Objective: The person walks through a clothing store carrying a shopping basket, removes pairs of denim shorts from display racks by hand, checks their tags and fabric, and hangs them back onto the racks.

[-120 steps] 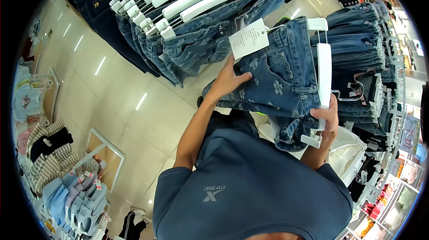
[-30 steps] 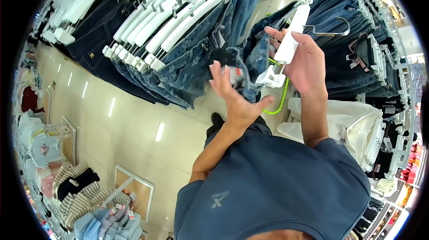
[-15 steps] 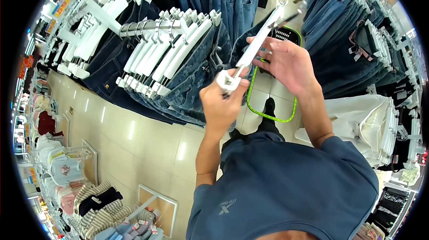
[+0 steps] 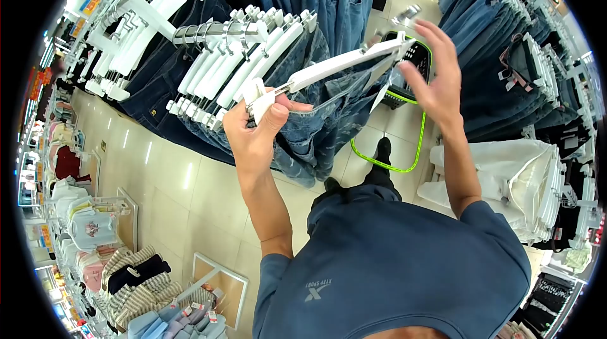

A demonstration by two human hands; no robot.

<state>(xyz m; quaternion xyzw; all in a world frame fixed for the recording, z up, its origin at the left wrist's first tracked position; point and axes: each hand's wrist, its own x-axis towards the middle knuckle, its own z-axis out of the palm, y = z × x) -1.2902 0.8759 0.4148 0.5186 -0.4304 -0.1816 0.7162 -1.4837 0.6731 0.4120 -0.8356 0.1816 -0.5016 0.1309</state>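
My left hand (image 4: pixel 256 127) grips the clip end of a white hanger (image 4: pixel 344 64), thumb and fingers wrapped round it. Blue denim shorts (image 4: pixel 325 127) hang from this hanger, beside the rack's row of denim. My right hand (image 4: pixel 436 77) is raised near the hanger's other end, its fingers spread and apart from it. The hanger's metal hook (image 4: pixel 404 17) is blurred. Several white hangers (image 4: pixel 269 58) with denim hang on a metal rail (image 4: pixel 215 32) just left of the held one.
A black basket (image 4: pixel 414 64) with a green handle (image 4: pixel 422 143) stands on the floor near my feet. Jeans (image 4: pixel 480 17) and white garments (image 4: pixel 493 175) hang at the right. Striped clothes (image 4: pixel 136 282) and a framed stand (image 4: pixel 221 282) are at the lower left.
My left hand has moved left with the hanger's clip end, and the hanger now lies flatter, its denim beside the rack. My right hand has come away from the hanger, towards the right.
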